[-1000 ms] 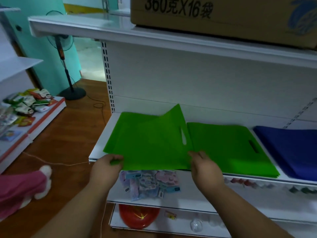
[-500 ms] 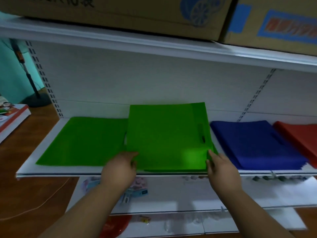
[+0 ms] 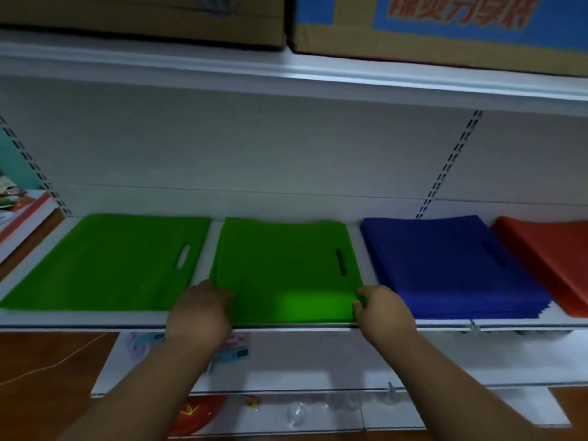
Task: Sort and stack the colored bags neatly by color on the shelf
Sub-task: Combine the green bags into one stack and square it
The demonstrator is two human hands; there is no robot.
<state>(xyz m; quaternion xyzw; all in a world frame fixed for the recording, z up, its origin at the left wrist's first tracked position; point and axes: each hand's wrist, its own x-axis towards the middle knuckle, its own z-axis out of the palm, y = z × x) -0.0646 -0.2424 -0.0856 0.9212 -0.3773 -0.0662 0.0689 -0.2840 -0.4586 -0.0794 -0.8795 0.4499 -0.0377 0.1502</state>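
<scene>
Now both hands sit at the front corners of the middle green stack on the white shelf.

Seen from the head camera, the left hand (image 3: 200, 308) rests on the near left corner of the green stack (image 3: 286, 265), its fingers lying over the edge, though whether they curl round it I cannot tell. The right hand (image 3: 380, 308) pinches the near right corner, fingers curled on the fabric. This stack lies flat on the shelf (image 3: 95, 319), its handle slot toward the right. Just left of it, apart by a narrow gap, lies another green bag pile (image 3: 105, 265). To the right sit the blue stack (image 3: 445, 265) and then the red stack (image 3: 550, 256). Cardboard boxes (image 3: 445, 30) stand on the shelf above.
</scene>
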